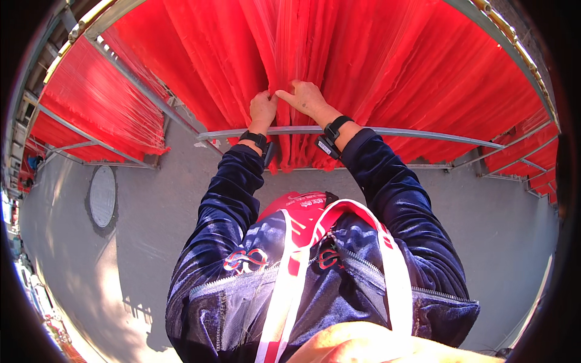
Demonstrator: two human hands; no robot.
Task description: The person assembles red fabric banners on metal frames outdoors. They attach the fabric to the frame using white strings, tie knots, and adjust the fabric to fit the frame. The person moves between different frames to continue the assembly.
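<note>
Long, thin red threads or gauzy fabric (363,66) hang in gathered folds from a rack in front of me; I cannot tell whether they are woven. My left hand (263,110) is closed on a fold, its fingers curled into the red material. Just to its right, my right hand (306,98) pinches the same bunch, thumb pointing left and fingertips partly hidden. Both hands are above a grey metal crossbar (417,133), and my wrists, with black bands, reach over it. Below the bar, the gathered lower ends of the red material hang down between my forearms.
More red material (97,103) hangs on a rack at the left, and further racks (526,151) stand at the right. A slanted metal pole (148,91) is left of my hands. A round cover (103,196) is set in the grey floor (163,199).
</note>
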